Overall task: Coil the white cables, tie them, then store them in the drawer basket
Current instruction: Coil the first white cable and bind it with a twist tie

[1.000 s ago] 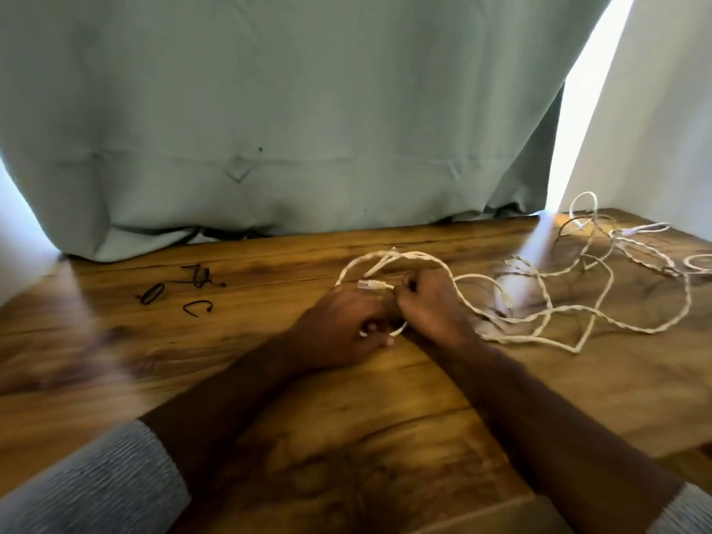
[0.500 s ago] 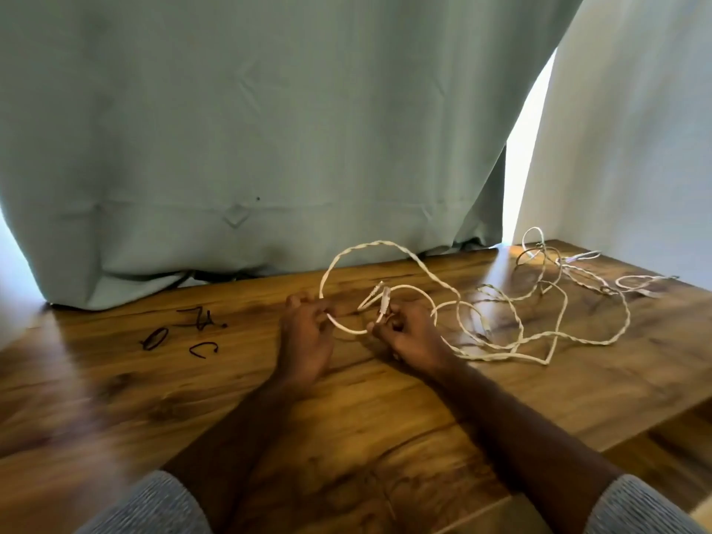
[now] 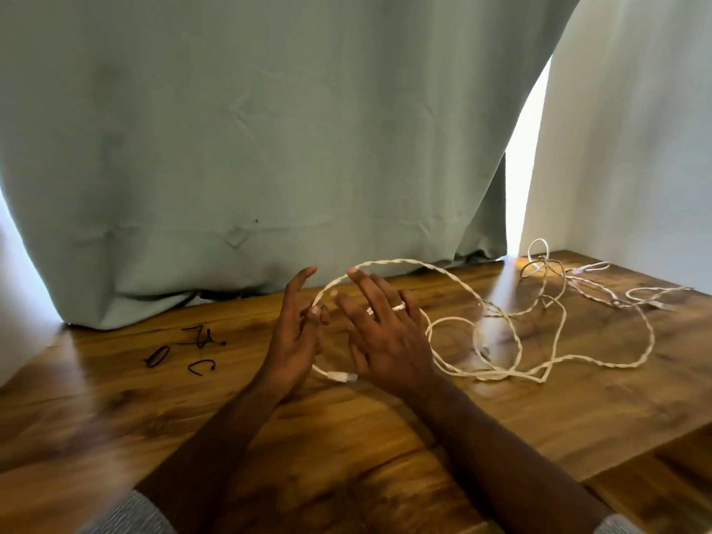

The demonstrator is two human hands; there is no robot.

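Note:
A long white twisted cable lies in loose tangles on the wooden table. One part of it stands up as a round loop between my hands. My left hand pinches this loop between thumb and finger at its left side. My right hand is spread open, fingers apart, in front of the loop, with its fingertips by the loop's top. The cable's plug end rests on the table between my wrists. More white cable lies at the far right corner. No drawer basket is in view.
Three small black ties lie on the table to the left of my hands. A grey-green curtain hangs along the table's back edge. The table's right edge drops off to a lower wooden surface.
The loop has grown larger and stands higher. My right hand has let go of the cable and spread its fingers. The plug end has dropped onto the table between my hands.

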